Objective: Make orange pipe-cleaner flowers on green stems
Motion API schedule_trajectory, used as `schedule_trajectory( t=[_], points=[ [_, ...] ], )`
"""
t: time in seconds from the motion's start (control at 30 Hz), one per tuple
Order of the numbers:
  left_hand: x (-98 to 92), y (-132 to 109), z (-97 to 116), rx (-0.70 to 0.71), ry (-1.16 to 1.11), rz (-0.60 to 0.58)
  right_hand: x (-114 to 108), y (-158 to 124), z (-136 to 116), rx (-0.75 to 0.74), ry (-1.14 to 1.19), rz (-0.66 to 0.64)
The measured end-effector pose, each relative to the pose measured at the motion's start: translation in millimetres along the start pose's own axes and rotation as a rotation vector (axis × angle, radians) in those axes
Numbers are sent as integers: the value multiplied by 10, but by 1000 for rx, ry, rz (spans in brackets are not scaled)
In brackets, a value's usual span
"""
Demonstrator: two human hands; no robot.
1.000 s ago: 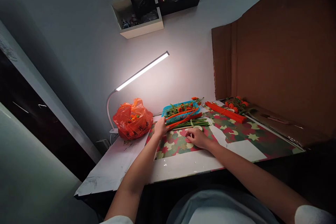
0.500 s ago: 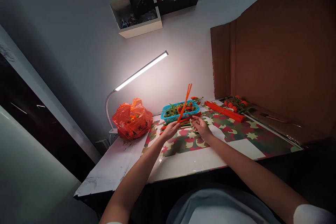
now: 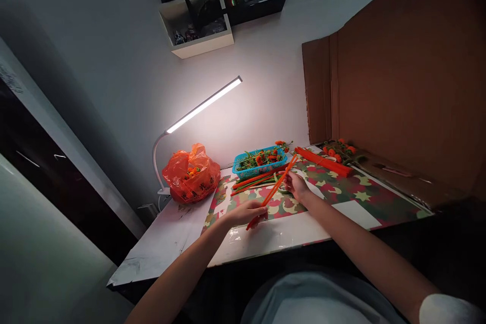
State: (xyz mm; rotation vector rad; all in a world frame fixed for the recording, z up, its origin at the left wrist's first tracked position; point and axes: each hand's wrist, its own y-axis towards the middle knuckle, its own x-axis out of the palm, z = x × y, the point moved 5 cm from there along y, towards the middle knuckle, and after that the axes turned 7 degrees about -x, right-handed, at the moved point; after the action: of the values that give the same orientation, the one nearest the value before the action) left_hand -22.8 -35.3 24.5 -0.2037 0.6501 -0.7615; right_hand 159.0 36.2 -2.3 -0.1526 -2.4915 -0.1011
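Note:
My left hand [image 3: 250, 212] is closed around the lower part of a few long orange pipe cleaners [image 3: 280, 182], which slant up to the right above the table's front part. My right hand [image 3: 296, 186] has its fingers curled at the upper part of the same pipe cleaners; its fingertips are partly hidden. Behind my hands lie red and green pipe cleaners [image 3: 252, 182] on the patterned cover. A blue basket [image 3: 237, 164] just beyond holds orange flowers with green stems. A thick bundle of red-orange pipe cleaners [image 3: 322, 161] lies at the back right.
An orange plastic bag [image 3: 195, 182] with orange flowers inside stands at the left by a lit desk lamp [image 3: 205, 105]. More orange flowers [image 3: 337, 151] lie at the right near tall cardboard [image 3: 379, 91]. A shelf [image 3: 205, 45] hangs on the wall above.
My left hand has come down and nearer to me, and the orange pipe cleaners have tilted from near upright to the right. My right hand has shifted slightly right, to their upper part.

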Motion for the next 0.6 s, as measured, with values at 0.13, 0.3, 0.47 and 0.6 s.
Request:
schedule_trajectory(
  t=[0.13, 0.3, 0.47, 0.6],
  points=[
    [12, 37, -34, 1, -24, 80, 12, -25, -31, 55, 108, 11],
    [20, 33, -58, 10, -242, 154, -9, -39, -54, 68, 190, 15],
    [47, 36, -70, -14, -345, 248, 14, -29, -5, 88, 145, -45],
    [146, 52, -85, -13, -323, 231, 25, -16, 72, 77, -60, -91]
  ],
)
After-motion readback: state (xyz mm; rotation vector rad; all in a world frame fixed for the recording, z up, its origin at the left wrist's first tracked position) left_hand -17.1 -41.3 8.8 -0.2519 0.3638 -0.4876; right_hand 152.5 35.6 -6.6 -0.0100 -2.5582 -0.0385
